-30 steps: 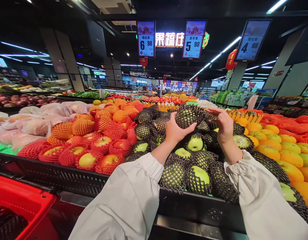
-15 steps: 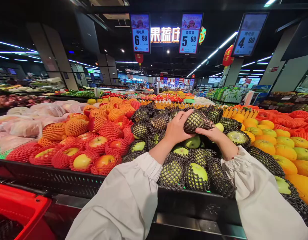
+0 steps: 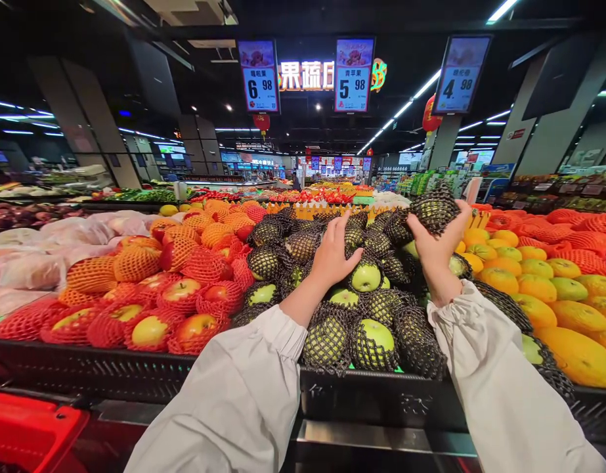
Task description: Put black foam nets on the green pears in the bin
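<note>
My right hand (image 3: 438, 246) grips a green apple in a black foam net (image 3: 434, 209), raised above the right side of the pile. Thumb and fingers wrap it from below and the right. My left hand (image 3: 333, 253) is over the middle of the heap, fingers spread and nothing in it. Just right of its thumb sits a green apple (image 3: 366, 278) whose top shows bare. Several more netted green apples (image 3: 375, 343) fill the black display bin (image 3: 352, 394) under both hands.
Red apples in red and orange nets (image 3: 182, 292) lie to the left, with bagged fruit (image 3: 31, 263) beyond. Oranges (image 3: 543, 289) are piled on the right. A red basket (image 3: 31, 427) stands at the lower left. Price screens (image 3: 354, 75) hang overhead.
The netted green apple has gone from between both hands into my right hand, moving up and right. My left hand has let go and opened. The view has shifted slightly.
</note>
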`<state>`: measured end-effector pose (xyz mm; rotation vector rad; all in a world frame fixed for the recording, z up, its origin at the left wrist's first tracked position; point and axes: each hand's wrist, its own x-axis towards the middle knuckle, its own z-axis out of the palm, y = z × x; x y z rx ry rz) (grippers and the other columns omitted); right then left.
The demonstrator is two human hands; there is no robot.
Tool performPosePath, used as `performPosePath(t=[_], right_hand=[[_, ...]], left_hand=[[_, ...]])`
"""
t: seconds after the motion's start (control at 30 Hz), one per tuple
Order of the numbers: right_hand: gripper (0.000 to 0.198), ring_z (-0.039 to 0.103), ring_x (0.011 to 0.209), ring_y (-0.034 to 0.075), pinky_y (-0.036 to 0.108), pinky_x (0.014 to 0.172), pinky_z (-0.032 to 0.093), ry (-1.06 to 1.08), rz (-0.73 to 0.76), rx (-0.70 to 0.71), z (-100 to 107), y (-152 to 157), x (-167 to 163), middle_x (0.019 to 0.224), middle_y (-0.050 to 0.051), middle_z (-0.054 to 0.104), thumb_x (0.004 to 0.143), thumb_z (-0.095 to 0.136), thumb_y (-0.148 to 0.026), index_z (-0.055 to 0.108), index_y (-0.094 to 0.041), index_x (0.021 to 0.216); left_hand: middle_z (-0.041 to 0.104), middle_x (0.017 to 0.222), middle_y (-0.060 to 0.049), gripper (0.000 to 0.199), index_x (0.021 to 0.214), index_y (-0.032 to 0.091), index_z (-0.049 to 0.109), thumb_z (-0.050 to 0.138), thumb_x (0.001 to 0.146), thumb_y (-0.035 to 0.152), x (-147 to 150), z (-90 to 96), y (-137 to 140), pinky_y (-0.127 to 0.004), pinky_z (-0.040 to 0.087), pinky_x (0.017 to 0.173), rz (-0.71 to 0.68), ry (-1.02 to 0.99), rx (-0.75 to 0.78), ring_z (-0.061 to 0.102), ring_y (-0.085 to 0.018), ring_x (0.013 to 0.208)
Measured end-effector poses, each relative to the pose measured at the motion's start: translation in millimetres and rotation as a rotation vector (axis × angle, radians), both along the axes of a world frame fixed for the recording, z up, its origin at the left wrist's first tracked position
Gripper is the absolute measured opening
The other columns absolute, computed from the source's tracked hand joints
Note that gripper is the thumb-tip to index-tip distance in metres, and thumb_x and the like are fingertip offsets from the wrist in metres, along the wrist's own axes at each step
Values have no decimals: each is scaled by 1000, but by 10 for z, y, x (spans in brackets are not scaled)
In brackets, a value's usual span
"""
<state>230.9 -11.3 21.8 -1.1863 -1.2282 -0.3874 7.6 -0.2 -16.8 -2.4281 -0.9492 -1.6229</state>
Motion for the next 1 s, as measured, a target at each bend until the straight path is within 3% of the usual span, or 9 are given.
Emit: performPosePath(t=[0.1,0.23,0.37,0.47,0.7,0.8,0.9,0.97,1.0], right_hand=[[75,46,126,38,51,109,36,22,-144,21,83,-121,138,132,22,46,73,73,-45,39,-17,133],[79,43,123,45,57,106,35,4,-233,-117,29,-4,274,132,25,42,61,85,-43,49,-15,125],[86,43,122,48,64,100,38,-4,-270,-299,-157,284,405,129,24,44,42,92,-53,55,-17,111],[86,46,120,49,67,100,38,-25,-221,-537,-247,410,465,122,25,52,34,94,-52,58,-17,104],[84,45,120,57,79,100,21,-26,-270,-613,-195,399,522,113,30,63,28,90,-63,63,-17,93],[95,42,123,61,77,102,16,-4,-257,-674,-150,334,465,122,38,59,32,91,-62,66,-13,109],[123,31,136,60,73,103,19,0,-335,-697,-83,226,312,145,43,38,49,88,-61,40,-6,149],[131,23,141,57,73,102,22,-65,-371,-600,-26,146,199,153,41,26,59,80,-70,22,-5,157],[124,22,142,55,74,103,23,-144,-347,-454,-1,114,155,155,38,24,67,71,-75,20,-8,158]], left_hand=[[37,148,-19,82,156,23,19,64,87,29,-6,-18,22,-52,48,105,2,-3,-40,48,-34,132],[41,146,-17,74,152,22,31,63,86,30,-10,-47,59,-50,47,105,45,38,-53,47,-32,132],[66,111,-11,27,102,19,69,47,96,34,-5,-119,159,-49,45,105,42,250,-113,54,-28,113],[66,79,-8,44,69,20,63,36,100,36,2,-170,231,-47,44,103,-37,314,-170,56,-25,93],[65,72,-8,45,63,20,61,40,98,39,-10,-123,233,-45,44,99,-41,306,-207,58,-26,91],[66,71,-8,47,64,20,64,41,99,42,-2,-101,227,-44,45,96,-59,303,-201,59,-25,85],[68,72,-7,44,69,20,70,45,98,42,13,-101,229,-42,44,97,-70,289,-211,60,-24,84],[70,76,-7,44,73,20,73,46,98,44,16,-93,219,-39,44,99,-42,304,-259,61,-23,88],[71,81,-8,46,77,19,74,44,99,46,16,-80,207,-38,43,101,-20,332,-297,60,-23,95]])
